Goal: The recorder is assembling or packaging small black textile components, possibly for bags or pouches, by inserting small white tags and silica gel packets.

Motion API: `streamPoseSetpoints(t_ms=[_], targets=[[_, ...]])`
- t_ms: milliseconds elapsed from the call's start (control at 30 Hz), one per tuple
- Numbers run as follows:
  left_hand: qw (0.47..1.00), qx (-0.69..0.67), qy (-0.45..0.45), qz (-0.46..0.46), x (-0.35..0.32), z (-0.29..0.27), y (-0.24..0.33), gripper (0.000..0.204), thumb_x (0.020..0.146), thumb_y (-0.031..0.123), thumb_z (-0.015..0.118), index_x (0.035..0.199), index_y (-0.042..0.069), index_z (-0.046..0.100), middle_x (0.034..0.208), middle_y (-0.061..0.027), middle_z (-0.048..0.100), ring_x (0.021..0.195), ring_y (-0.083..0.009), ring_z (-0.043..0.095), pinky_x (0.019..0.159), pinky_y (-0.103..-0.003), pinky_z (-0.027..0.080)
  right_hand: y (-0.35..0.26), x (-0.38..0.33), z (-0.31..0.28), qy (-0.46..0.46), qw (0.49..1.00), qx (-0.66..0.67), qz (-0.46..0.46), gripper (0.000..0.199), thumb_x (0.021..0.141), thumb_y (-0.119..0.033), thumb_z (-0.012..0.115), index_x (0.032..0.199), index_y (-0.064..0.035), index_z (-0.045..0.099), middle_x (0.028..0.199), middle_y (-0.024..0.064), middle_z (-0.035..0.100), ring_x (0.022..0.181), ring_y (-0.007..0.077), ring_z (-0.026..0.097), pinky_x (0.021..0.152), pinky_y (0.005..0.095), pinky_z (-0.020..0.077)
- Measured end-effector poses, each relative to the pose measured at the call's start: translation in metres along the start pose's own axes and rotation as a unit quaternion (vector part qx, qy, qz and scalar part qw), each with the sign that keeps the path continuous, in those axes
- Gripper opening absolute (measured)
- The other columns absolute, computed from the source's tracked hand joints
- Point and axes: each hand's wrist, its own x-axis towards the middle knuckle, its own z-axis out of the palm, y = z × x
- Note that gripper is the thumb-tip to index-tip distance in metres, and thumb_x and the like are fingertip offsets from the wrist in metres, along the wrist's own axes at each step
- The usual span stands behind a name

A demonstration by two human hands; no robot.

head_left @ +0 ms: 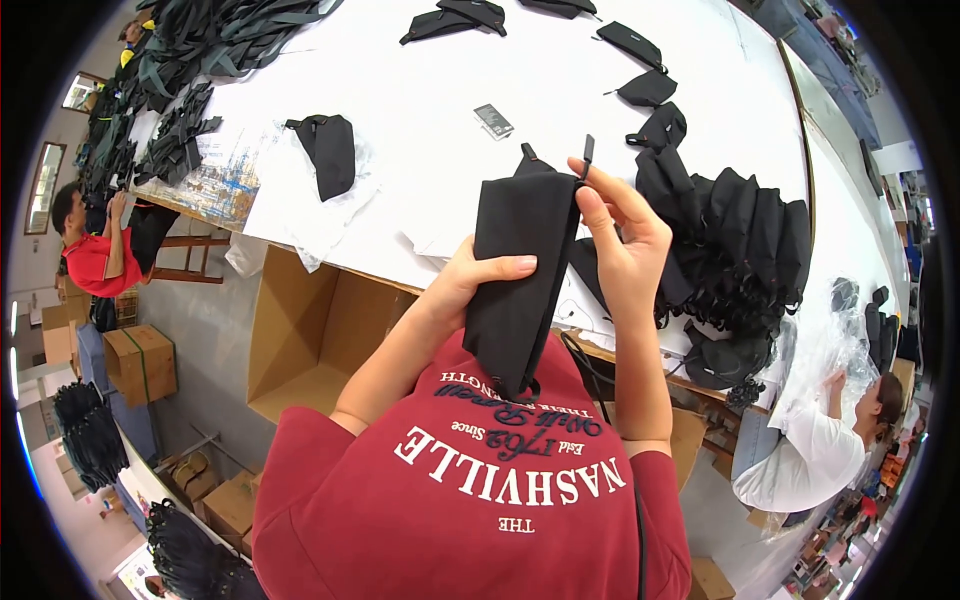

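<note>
Upright in front of my chest is a black zippered pouch point(512, 240). My left hand point(470, 272) is closed around its left side, with the thumb lying across the front. At the top right corner, my right hand point(628, 225) pinches the zipper between thumb and fingers, next to a black pull tab point(588, 152) that sticks up. A small loop point(530, 155) shows at the pouch's top edge. Beyond the pouch, a small dark printed card point(493, 122) lies on the white table point(420, 140). Another black pouch point(328, 155) rests on clear plastic to the left.
A heap of black pouches point(740, 240) covers the table's right side, and several more point(632, 45) trail toward the far edge. Dark straps point(225, 40) are piled far left. An open cardboard box point(300, 330) stands below the table. Co-workers sit at left point(100, 250) and right point(815, 450).
</note>
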Motion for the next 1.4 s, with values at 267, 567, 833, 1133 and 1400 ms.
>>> streamPoseSetpoints(t_ms=[267, 567, 833, 1133, 1400], targets=[[0.995, -0.072, 0.071, -0.002, 0.012, -0.004, -0.003, 0.035, 0.081, 0.018, 0.067, 0.108, -0.002, 0.058, 0.091, -0.0089, 0.064, 0.076, -0.0152, 0.064, 0.068, -0.026, 0.054, -0.003, -0.011, 0.001, -0.03, 0.993, -0.106, -0.05, 0.007, 0.077, 0.0, 0.067, 0.081, -0.0005, 0.062, 0.081, 0.0036, 0.06, 0.066, 0.0095, 0.051, 0.059, 0.0227, 0.0389], [0.961, -0.267, 0.072, 0.006, 0.044, -0.033, 0.011, 0.031, 0.093, 0.031, 0.052, 0.078, 0.004, 0.05, 0.061, -0.0011, 0.035, 0.051, -0.0124, 0.033, 0.044, -0.026, 0.034, -0.01, -0.042, 0.001, -0.223, 0.973, -0.017, 0.049, 0.011, 0.076, -0.005, 0.067, 0.076, 0.0009, 0.058, 0.073, 0.0047, 0.055, 0.062, 0.0132, 0.046, 0.058, 0.0247, 0.0374], [0.997, -0.068, -0.008, -0.026, 0.038, -0.024, 0.003, 0.044, 0.083, 0.024, 0.066, 0.116, -0.001, 0.053, 0.1, -0.0143, 0.064, 0.086, -0.0214, 0.066, 0.073, -0.029, 0.056, -0.011, -0.031, 0.002, -0.097, 0.993, -0.073, 0.011, 0.005, 0.078, 0.001, 0.064, 0.081, 0.0013, 0.059, 0.076, 0.0034, 0.056, 0.067, 0.0092, 0.05, 0.061, 0.0225, 0.0391], [0.98, -0.165, -0.109, 0.02, 0.048, -0.019, -0.024, 0.068, 0.072, 0.075, 0.045, 0.092, 0.01, 0.048, 0.066, 0.003, 0.041, 0.054, -0.0073, 0.041, 0.051, -0.022, 0.039, -0.009, -0.026, 0.002, -0.182, 0.971, 0.009, 0.153, 0.023, 0.083, -0.01, 0.065, 0.099, -0.0012, 0.052, 0.08, 0.0034, 0.06, 0.071, 0.01, 0.059, 0.06, 0.0219, 0.0436], [0.979, -0.196, -0.052, 0.027, 0.05, -0.025, -0.035, 0.066, 0.069, 0.08, 0.04, 0.075, 0.014, 0.043, 0.066, 0.0024, 0.038, 0.063, -0.0109, 0.039, 0.058, -0.025, 0.038, -0.023, -0.037, 0.006, -0.154, 0.962, -0.19, 0.122, 0.012, 0.077, -0.007, 0.063, 0.076, -0.003, 0.052, 0.061, 0.0083, 0.058, 0.048, 0.0199, 0.057, 0.048, 0.0303, 0.0445]])
